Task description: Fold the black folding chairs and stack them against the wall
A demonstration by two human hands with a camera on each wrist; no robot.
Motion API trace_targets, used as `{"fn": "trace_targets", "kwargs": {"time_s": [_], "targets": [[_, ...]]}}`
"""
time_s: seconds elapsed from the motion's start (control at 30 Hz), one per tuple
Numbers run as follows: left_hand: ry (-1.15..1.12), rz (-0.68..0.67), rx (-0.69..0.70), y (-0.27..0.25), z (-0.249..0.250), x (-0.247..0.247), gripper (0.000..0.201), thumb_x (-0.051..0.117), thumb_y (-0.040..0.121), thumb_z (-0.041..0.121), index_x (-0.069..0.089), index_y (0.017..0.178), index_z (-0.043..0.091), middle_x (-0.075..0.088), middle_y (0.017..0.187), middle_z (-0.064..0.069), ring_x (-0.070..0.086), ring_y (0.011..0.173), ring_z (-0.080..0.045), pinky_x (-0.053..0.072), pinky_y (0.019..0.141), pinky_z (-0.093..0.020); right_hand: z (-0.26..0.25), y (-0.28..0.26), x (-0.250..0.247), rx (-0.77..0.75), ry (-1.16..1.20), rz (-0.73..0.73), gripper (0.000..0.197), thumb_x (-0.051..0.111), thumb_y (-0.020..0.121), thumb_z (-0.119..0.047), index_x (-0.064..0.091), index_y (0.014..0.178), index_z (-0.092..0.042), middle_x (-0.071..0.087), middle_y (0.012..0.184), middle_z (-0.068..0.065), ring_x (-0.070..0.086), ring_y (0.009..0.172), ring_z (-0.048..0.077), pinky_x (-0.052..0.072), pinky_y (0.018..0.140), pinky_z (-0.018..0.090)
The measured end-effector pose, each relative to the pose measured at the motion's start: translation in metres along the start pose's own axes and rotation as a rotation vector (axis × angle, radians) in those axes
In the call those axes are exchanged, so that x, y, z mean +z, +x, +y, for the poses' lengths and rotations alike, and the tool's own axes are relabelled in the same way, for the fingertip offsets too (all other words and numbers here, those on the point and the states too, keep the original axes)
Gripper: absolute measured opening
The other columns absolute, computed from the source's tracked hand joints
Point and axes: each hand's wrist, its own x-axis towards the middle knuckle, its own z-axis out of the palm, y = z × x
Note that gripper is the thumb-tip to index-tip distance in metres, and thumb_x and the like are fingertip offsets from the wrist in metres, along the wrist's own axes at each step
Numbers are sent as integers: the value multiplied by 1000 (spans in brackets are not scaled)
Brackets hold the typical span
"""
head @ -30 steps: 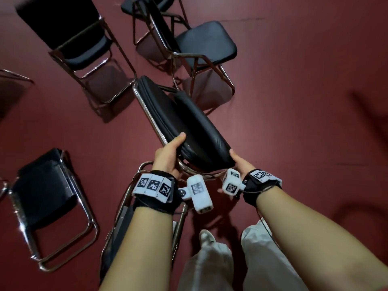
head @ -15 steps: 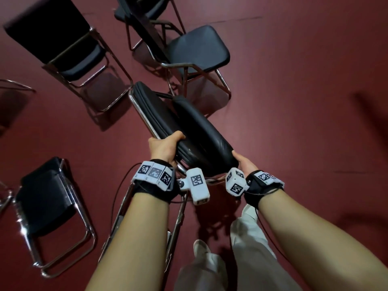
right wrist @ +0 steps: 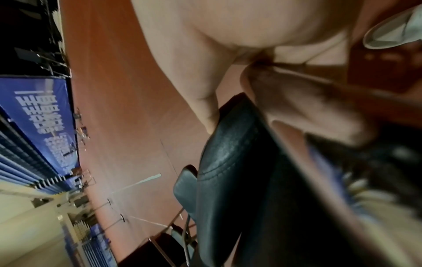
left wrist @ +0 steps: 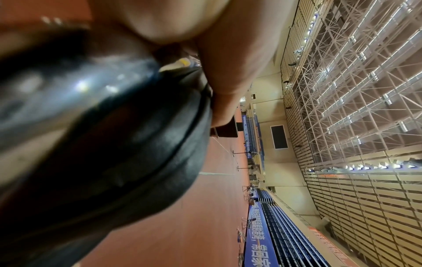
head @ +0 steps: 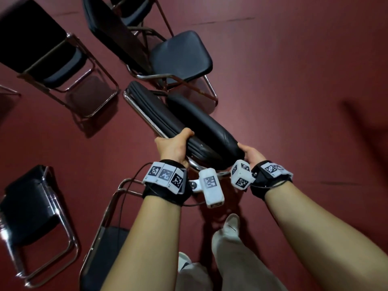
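Seen from the head camera, a folded black padded folding chair with a chrome tube frame [head: 184, 127] is held up off the dark red floor [head: 283, 85], its seat and backrest pressed flat together. The left hand [head: 173, 147] curls over the frame-side edge, thumb on top of the padding; the right hand [head: 251, 153] cups the opposite corner of the cushion, its fingers hidden beneath. Four open black folding chairs stand or lie around: one at upper left [head: 52, 57], one at upper centre [head: 178, 57], one at lower left [head: 31, 215], and one directly below the left forearm [head: 105, 238]. No wall appears in this view.

Left wrist view: the left hand's fingers [left wrist: 219, 75] wrap round the black cushion edge [left wrist: 137, 144], a closed grip; behind lie a sports hall floor and a far wall with blue banners [left wrist: 260, 240].

Right wrist view: the right hand's thumb [right wrist: 205, 101] and fingers pinch the cushion rim [right wrist: 237, 162] between them, again a firm hold.

Judged step: folding of this chair is complete and carrying is in hand. The next move likely calls for walking it to a wall, keeping both halves squeezed shut, and leaning it there before returning for the open chairs.
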Motion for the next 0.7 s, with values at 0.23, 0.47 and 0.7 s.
{"fn": "trace_targets", "kwargs": {"time_s": [0.23, 0.47, 0.7], "targets": [[-48, -106, -120, -1, -29, 57, 83, 85, 47, 14, 47, 120, 2, 66, 111, -24, 72, 92, -37, 61, 76, -55, -60, -7, -38, -118, 57, 109, 33, 59, 96, -34, 51, 88, -3, 51, 84, 11, 56, 68, 28, 53, 38, 36], [-76, -168, -194, 2, -62, 73, 90, 86, 45, 18, 42, 122, 5, 66, 111, -24, 72, 92, -37, 60, 79, -55, -58, 14, -77, -106, 76, 174, 51, 73, 84, -34, 61, 123, -3, 65, 105, 16, 62, 96, 34, 46, 96, 59], [121, -166, -266, 14, -95, 23, 64, 82, 73, 12, 37, 119, 10, 62, 108, -15, 68, 93, -29, 60, 79, -40, -3, -9, -73, -94, 103, 117, 19, 61, 93, -20, 63, 107, -6, 71, 79, 14, 69, 66, 29, 60, 60, 42]]}}
